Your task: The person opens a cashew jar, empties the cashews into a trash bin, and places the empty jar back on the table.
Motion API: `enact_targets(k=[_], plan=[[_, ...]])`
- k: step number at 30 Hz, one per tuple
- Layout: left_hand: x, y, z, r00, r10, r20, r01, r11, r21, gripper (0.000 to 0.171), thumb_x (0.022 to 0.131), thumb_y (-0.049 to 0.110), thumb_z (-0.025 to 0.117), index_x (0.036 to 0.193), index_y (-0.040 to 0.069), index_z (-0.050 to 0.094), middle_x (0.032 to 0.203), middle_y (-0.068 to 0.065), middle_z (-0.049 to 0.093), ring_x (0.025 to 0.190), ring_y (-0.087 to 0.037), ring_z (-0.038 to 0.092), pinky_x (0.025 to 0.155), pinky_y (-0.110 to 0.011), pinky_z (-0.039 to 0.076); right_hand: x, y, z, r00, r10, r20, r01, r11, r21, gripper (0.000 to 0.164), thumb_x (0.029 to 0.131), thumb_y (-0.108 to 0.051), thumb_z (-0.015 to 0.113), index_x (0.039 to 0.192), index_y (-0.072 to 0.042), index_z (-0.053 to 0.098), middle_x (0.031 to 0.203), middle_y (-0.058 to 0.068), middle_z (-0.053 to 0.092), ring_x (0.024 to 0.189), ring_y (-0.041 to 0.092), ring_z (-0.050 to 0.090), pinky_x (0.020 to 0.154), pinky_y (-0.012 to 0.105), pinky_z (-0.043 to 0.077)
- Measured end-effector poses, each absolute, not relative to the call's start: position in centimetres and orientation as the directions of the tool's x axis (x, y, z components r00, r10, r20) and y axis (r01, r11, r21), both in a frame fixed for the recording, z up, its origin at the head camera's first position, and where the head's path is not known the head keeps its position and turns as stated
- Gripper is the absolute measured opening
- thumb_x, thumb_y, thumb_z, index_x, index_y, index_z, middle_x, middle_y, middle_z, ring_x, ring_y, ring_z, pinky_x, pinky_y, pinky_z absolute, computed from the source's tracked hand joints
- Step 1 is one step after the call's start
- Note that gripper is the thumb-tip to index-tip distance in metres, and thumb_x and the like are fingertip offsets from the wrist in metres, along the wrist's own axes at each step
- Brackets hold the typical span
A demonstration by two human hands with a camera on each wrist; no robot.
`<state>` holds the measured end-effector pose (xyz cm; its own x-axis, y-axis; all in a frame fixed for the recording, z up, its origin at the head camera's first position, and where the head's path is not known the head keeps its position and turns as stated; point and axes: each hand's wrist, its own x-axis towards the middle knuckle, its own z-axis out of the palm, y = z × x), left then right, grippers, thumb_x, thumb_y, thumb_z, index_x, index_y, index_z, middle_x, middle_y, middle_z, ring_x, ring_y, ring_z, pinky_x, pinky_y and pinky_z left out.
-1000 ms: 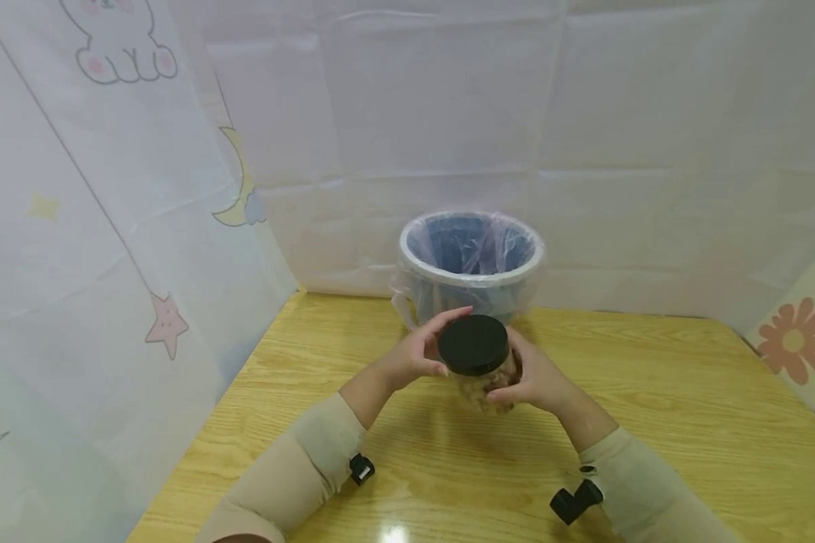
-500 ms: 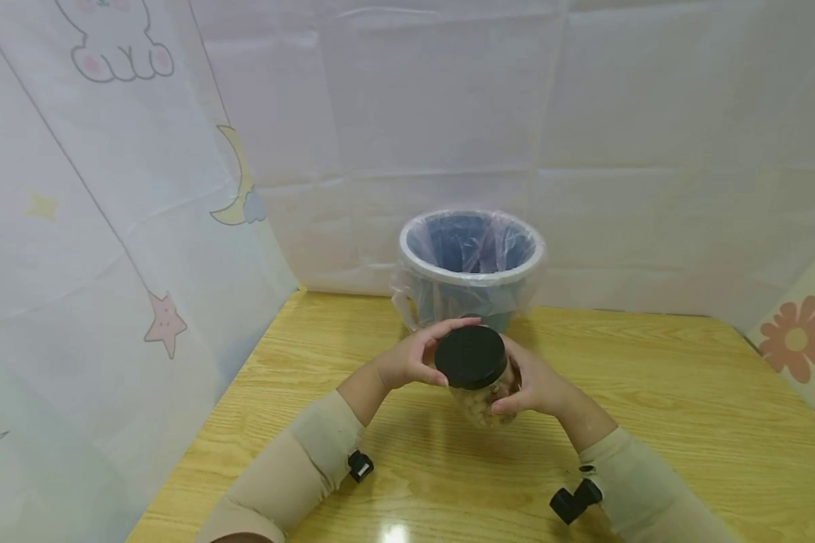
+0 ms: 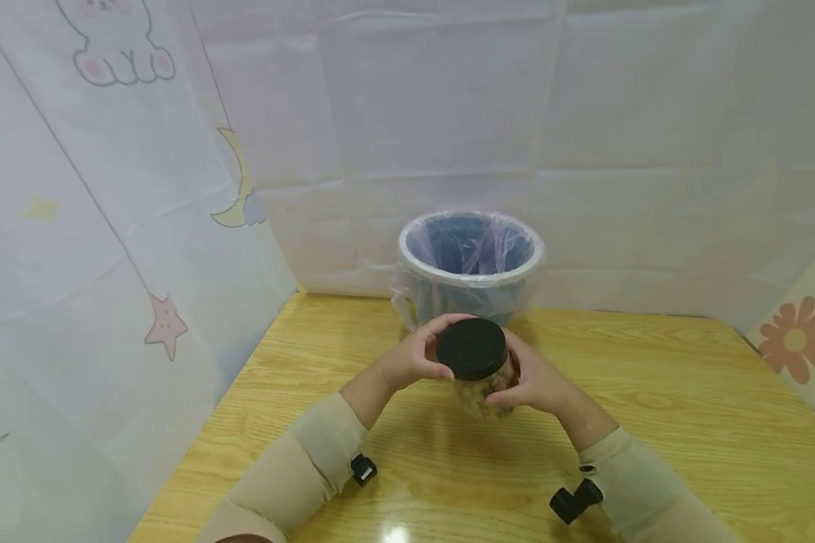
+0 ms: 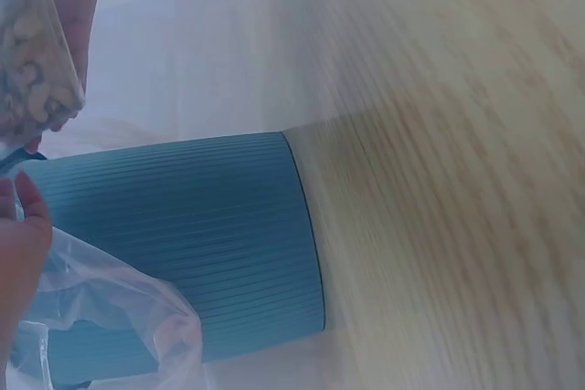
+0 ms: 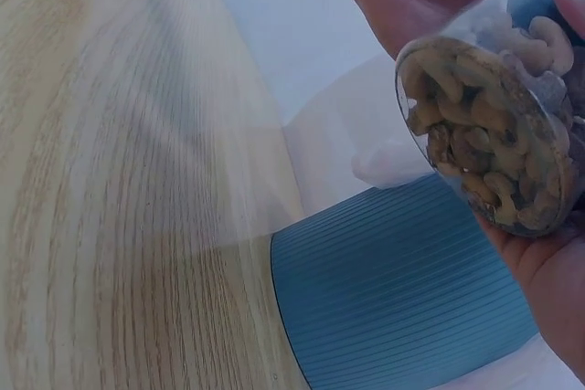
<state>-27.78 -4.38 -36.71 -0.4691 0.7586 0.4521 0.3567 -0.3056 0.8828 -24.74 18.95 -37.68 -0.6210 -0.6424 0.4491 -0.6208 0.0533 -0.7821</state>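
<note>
A clear jar (image 3: 484, 394) of cashew nuts, topped by a black screw lid (image 3: 472, 348), is held up over the table in the head view. My left hand (image 3: 410, 360) curls round the lid from the left, its thumb at the near edge. On the other side my right hand (image 3: 538, 379) grips the jar's body, thumb across the front. From the right wrist view the jar's round bottom (image 5: 489, 134) shows, tilted, with cashews (image 5: 494, 116) piled against it. The far fingers of both hands are partly hidden behind the jar in the head view.
Just behind the hands stands a blue ribbed bin (image 4: 183, 235) with a white rim (image 3: 472, 279) and a clear plastic liner (image 3: 499, 241) folded over it. The wooden table (image 3: 652, 400) ends at a pale printed cloth (image 3: 625, 173) at the back and left.
The jar and both hands dipped slightly toward the body, then rose back a little. The left thumb has shifted slightly right along the lid's near edge. The bin has stayed in place.
</note>
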Motion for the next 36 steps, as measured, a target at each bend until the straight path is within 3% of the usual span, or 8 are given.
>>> enact_targets(k=[6,10,18,23,27,30,36], plan=[[-27.0,-4.4,-35.8,-0.546,0.713,0.44,0.389,-0.248,0.887,0.098,0.068,0.05,0.074,0.138,-0.004,0.03,0.134,-0.022,0.039,0.12,-0.019,0.044,0.098,-0.036,0.037,-24.4,18.7,-37.5,-0.661,-0.596,0.457,-0.616,0.083,-0.783,0.084,0.064,0.006,0.078,0.135,-0.001,0.032,0.116,0.004,0.053,0.095,0.012,0.055,0.076,0.025,0.048],[-26.0,-4.5,-34.8,-0.583,0.692,0.425,0.414,-0.197,0.889,0.099,0.068,0.054,0.072,0.136,-0.006,0.031,0.133,-0.023,0.04,0.117,-0.014,0.045,0.097,-0.033,0.038,-24.2,18.6,-37.5,-0.717,-0.552,0.424,-0.591,0.16,-0.79,0.082,0.066,0.0,0.079,0.135,-0.006,0.034,0.113,0.009,0.053,0.09,0.01,0.056,0.071,0.027,0.049],[-25.4,-4.5,-34.2,-0.644,0.644,0.413,0.461,-0.104,0.881,0.099,0.07,0.058,0.068,0.137,-0.004,0.032,0.134,-0.022,0.04,0.111,-0.016,0.05,0.089,-0.035,0.044,-24.0,18.3,-37.5,-0.817,-0.448,0.362,-0.526,0.325,-0.786,0.079,0.069,-0.015,0.081,0.134,-0.014,0.036,0.12,0.006,0.051,0.103,0.018,0.054,0.082,0.032,0.047],[-25.3,-4.4,-34.2,-0.679,0.62,0.393,0.483,-0.025,0.875,0.099,0.068,0.062,0.066,0.137,0.0,0.034,0.135,-0.018,0.04,0.105,-0.02,0.052,0.076,-0.032,0.05,-23.3,17.8,-36.5,-0.84,-0.411,0.355,-0.515,0.396,-0.76,0.079,0.068,-0.015,0.082,0.132,-0.009,0.037,0.117,0.01,0.053,0.102,0.024,0.054,0.081,0.037,0.047],[-25.2,-4.5,-34.1,-0.681,0.624,0.383,0.502,0.017,0.865,0.103,0.066,0.067,0.062,0.138,0.0,0.032,0.136,-0.02,0.038,0.105,-0.026,0.052,0.073,-0.03,0.051,-22.8,17.6,-35.9,-0.845,-0.405,0.349,-0.509,0.407,-0.759,0.079,0.068,-0.013,0.082,0.131,-0.004,0.036,0.117,0.014,0.053,0.103,0.028,0.054,0.081,0.042,0.046],[-25.2,-4.7,-33.8,-0.676,0.634,0.375,0.523,0.055,0.85,0.11,0.064,0.074,0.057,0.14,-0.001,0.029,0.139,-0.02,0.034,0.106,-0.029,0.051,0.076,-0.03,0.049,-23.2,17.8,-36.4,-0.857,-0.397,0.33,-0.488,0.416,-0.767,0.08,0.068,-0.016,0.082,0.133,-0.007,0.035,0.119,0.012,0.052,0.104,0.026,0.054,0.083,0.043,0.045],[-26.2,-5.3,-33.5,-0.648,0.641,0.41,0.565,0.043,0.824,0.116,0.064,0.077,0.054,0.139,-0.007,0.027,0.139,-0.025,0.034,0.122,-0.036,0.037,0.09,-0.043,0.038,-23.9,18.5,-37.4,-0.858,-0.395,0.328,-0.485,0.412,-0.771,0.082,0.068,-0.023,0.082,0.134,-0.013,0.034,0.12,0.009,0.052,0.104,0.026,0.054,0.084,0.044,0.044]])
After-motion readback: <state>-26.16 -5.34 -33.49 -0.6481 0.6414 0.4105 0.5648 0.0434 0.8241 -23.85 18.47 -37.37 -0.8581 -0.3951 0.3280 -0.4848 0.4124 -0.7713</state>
